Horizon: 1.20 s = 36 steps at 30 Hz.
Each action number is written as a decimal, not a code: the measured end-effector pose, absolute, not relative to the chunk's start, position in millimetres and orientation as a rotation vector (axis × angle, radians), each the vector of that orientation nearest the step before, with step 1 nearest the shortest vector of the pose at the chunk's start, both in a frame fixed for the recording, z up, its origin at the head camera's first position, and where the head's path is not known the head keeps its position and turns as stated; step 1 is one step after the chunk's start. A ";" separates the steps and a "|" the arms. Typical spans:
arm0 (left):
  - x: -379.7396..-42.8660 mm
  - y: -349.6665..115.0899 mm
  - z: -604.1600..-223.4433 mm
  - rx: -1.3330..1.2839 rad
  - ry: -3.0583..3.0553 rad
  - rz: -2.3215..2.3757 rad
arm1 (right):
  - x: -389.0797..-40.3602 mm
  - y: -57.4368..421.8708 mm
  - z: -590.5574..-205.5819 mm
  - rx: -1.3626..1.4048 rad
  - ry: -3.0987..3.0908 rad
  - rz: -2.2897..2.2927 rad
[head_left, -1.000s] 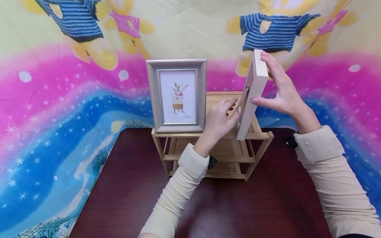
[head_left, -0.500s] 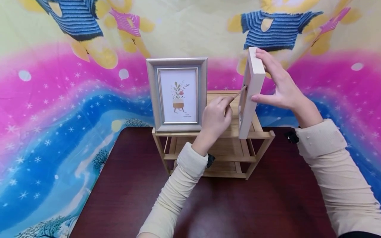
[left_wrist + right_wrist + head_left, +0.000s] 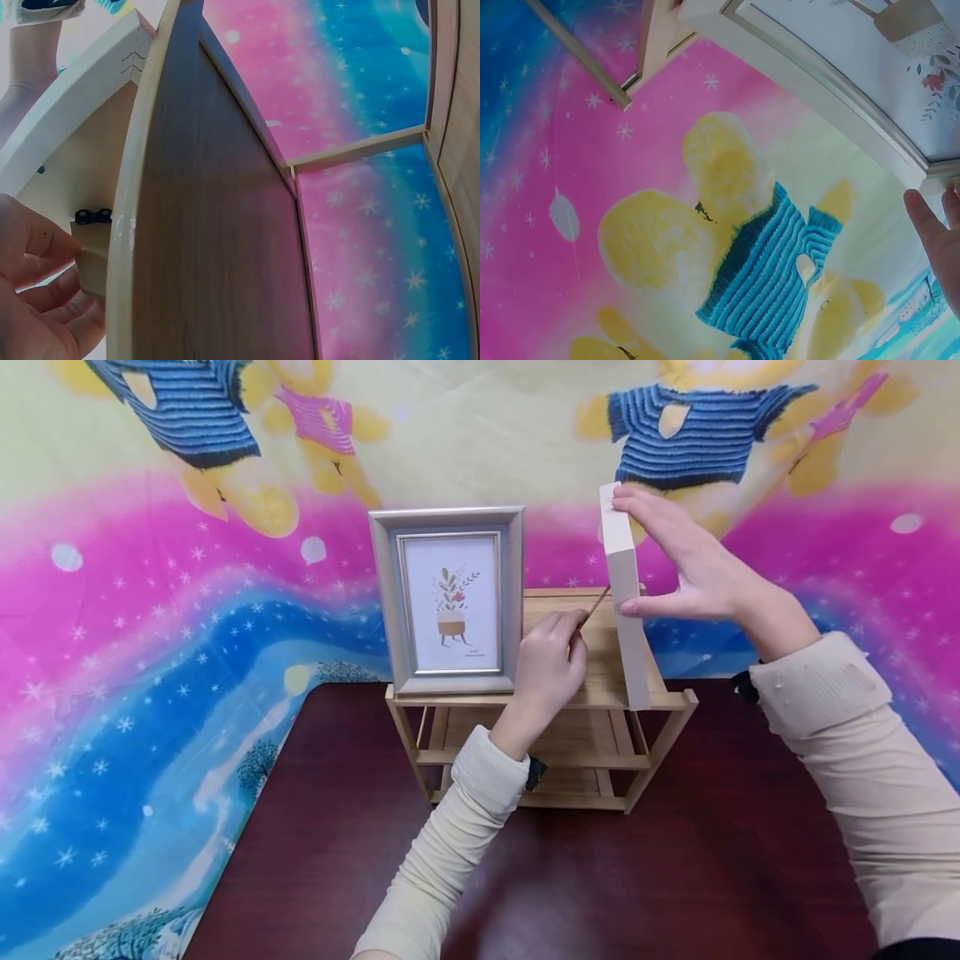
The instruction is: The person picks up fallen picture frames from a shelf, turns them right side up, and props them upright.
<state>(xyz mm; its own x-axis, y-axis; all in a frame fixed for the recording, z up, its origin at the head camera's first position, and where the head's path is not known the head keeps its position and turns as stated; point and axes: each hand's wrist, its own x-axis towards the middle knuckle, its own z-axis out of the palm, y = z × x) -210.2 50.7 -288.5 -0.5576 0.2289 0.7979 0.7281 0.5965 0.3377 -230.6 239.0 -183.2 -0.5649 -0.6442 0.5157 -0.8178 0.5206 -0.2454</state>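
A pale picture frame (image 3: pixel 628 602) stands almost edge-on at the right of the wooden rack's top. My right hand (image 3: pixel 693 564) grips it by its edge, fingers at the upper corner and thumb lower down. From its back a thin brown stand leg (image 3: pixel 597 606) sticks out, pinched by my left hand (image 3: pixel 551 664). In the left wrist view the leg (image 3: pixel 91 262) hangs from a black hinge (image 3: pixel 93 217) on the backing. The right wrist view shows the frame's front with a plant print (image 3: pixel 915 30). To the left, a second, silver-grey picture frame (image 3: pixel 381 602) stands upright, facing me.
The wooden rack (image 3: pixel 532 762) has several open shelves and stands on a dark red-brown table (image 3: pixel 315 843). Behind it hangs a colourful cloth (image 3: pixel 172 610) printed with bears and snowflakes. The silver-grey frame is close to my left hand.
My left fingers have gone from the frame's back to pinching the stand leg, which now swings out. The right hand has turned the frame: its top moved left, its bottom slightly right.
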 end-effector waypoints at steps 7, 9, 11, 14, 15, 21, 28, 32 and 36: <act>-209.0 50.2 -290.6 -0.754 -2.082 -0.859 | -227.6 237.8 -178.1 1.174 -2.485 0.602; -208.5 50.0 -291.8 -0.752 -2.083 -0.807 | -227.2 237.3 -176.7 1.161 -2.503 0.584; -207.8 49.9 -293.4 -0.749 -2.090 -0.736 | -227.1 237.1 -176.0 1.153 -2.511 0.566; -205.4 49.8 -297.2 -0.750 -2.139 -0.673 | -228.2 237.3 -176.2 1.155 -2.501 0.548; -204.2 49.8 -298.4 -0.757 -2.172 -0.681 | -228.7 237.6 -176.5 1.161 -2.490 0.544; -194.1 50.1 -297.8 -0.757 -2.442 -0.735 | -231.0 238.4 -178.8 1.174 -2.453 0.549; -190.4 54.5 -296.8 -0.673 -2.541 -0.673 | -230.8 237.7 -180.0 1.153 -2.441 0.539; -190.1 57.1 -296.7 -0.639 -2.534 -0.625 | -230.0 235.7 -180.7 1.122 -2.431 0.524; -189.4 60.5 -294.8 -0.606 -2.545 -0.569 | -228.2 232.0 -181.3 1.070 -2.430 0.510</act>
<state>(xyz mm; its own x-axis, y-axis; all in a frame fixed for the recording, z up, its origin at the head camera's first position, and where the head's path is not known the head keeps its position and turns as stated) -189.4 60.5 -294.8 -0.7973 0.3124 0.5164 0.5024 0.8176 0.2812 -228.2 232.0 -181.3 -0.6074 -0.5976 0.5235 -0.7577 0.6338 -0.1555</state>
